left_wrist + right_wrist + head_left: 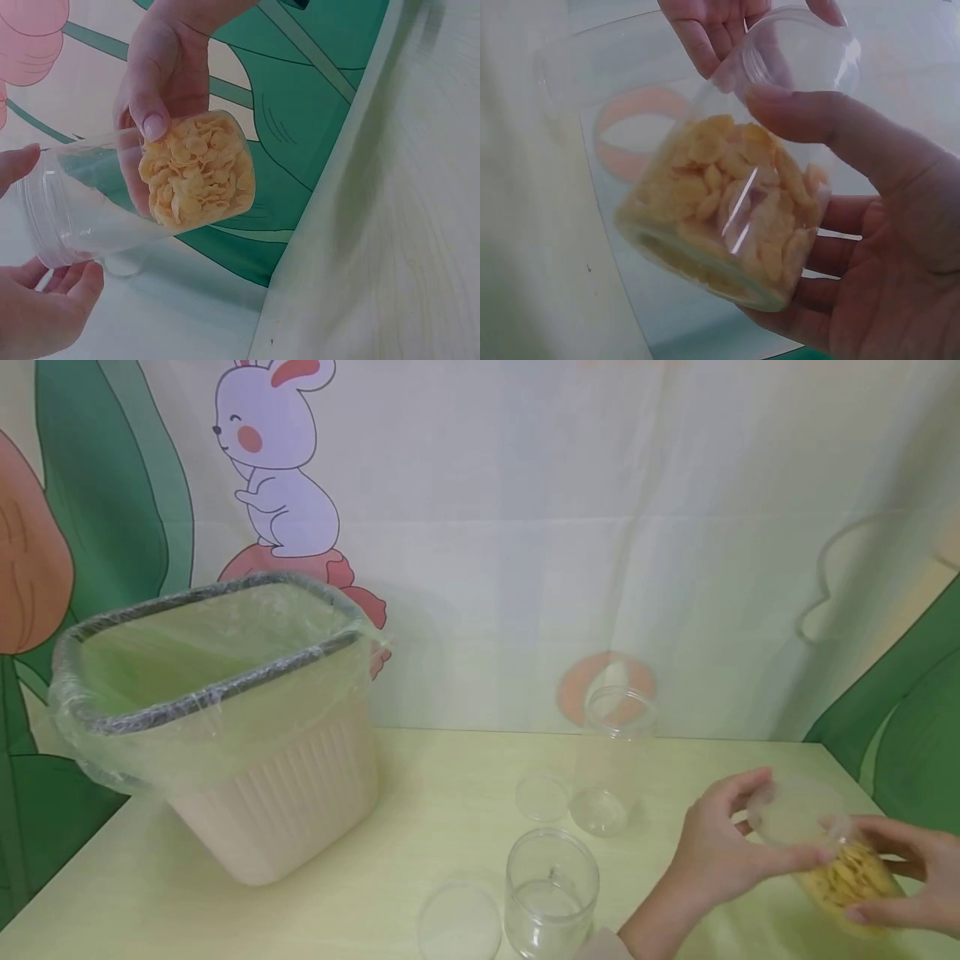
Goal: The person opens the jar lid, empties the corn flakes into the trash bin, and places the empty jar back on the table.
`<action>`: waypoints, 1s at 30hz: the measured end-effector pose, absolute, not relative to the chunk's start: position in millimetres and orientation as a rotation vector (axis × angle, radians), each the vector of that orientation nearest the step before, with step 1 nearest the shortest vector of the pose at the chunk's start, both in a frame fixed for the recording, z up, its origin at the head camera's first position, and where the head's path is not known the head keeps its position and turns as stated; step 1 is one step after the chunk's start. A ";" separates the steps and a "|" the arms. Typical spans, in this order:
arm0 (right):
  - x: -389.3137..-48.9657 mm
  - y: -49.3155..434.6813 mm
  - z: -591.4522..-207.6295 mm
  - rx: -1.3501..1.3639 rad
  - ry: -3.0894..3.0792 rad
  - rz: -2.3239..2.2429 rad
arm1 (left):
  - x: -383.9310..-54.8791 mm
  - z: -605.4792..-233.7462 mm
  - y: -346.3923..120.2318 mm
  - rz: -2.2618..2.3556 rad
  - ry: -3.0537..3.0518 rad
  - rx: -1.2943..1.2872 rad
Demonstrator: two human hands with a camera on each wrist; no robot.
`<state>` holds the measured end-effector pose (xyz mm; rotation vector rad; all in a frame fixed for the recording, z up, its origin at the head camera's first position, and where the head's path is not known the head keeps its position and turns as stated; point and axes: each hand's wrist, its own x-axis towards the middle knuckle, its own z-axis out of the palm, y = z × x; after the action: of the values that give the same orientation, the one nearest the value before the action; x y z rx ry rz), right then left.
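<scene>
Over the right side of the table, a clear plastic jar (855, 881) is held tilted between both hands. Yellow corn flakes (199, 172) fill its bottom part. My left hand (723, 852) grips the translucent lid (798, 814) at the jar's mouth, thumb on one side and fingers on the other. Around the jar's body curls my right hand (911, 877), its thumb lying along the wall in the right wrist view. How tightly the lid sits on the mouth cannot be told.
A pale ribbed trash bin (277, 802) with a clear liner stands at the left. A tall clear jar (611, 760) stands near the back, a round lid (542, 797) beside it. Nearer are a short clear jar (551, 893) and another lid (459, 922).
</scene>
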<state>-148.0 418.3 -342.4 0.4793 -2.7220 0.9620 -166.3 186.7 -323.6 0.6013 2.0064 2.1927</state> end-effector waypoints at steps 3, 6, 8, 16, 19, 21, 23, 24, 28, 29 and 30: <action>-148.0 416.9 -341.8 0.457 -2.742 0.906 | -164.6 -323.6 188.4 2.173 2.060 0.440; -147.8 416.5 -341.3 0.433 -2.770 0.850 | -163.7 -324.6 191.2 2.147 2.103 0.324; -147.4 415.8 -341.0 0.425 -2.772 0.839 | -163.6 -325.0 192.6 2.139 2.114 0.288; -146.1 409.3 -333.0 0.265 -2.796 0.792 | -165.4 -323.3 185.0 2.146 1.953 0.423; -146.2 409.1 -332.4 0.231 -2.756 0.863 | -168.1 -321.5 181.0 2.171 1.900 0.550; -146.4 410.7 -333.6 0.258 -2.715 0.928 | -169.3 -321.0 179.9 2.189 1.884 0.621; -147.3 412.9 -334.9 0.277 -2.694 0.944 | -170.2 -320.7 179.4 2.203 1.880 0.666; -147.9 413.8 -335.7 0.281 -2.691 0.943 | -170.5 -320.7 179.3 2.209 1.878 0.687; -149.2 416.5 -338.0 0.283 -2.698 0.920 | -171.7 -320.5 179.1 2.234 1.863 0.740; -149.2 416.7 -338.6 0.293 -2.692 0.927 | -171.9 -320.6 178.9 2.239 1.854 0.751; -149.2 416.9 -339.0 0.305 -2.683 0.935 | -172.0 -320.6 178.6 2.246 1.842 0.761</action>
<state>-149.2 416.9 -339.0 0.3050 -2.6834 0.9349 -172.0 178.6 -320.6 0.7609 1.8417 2.2463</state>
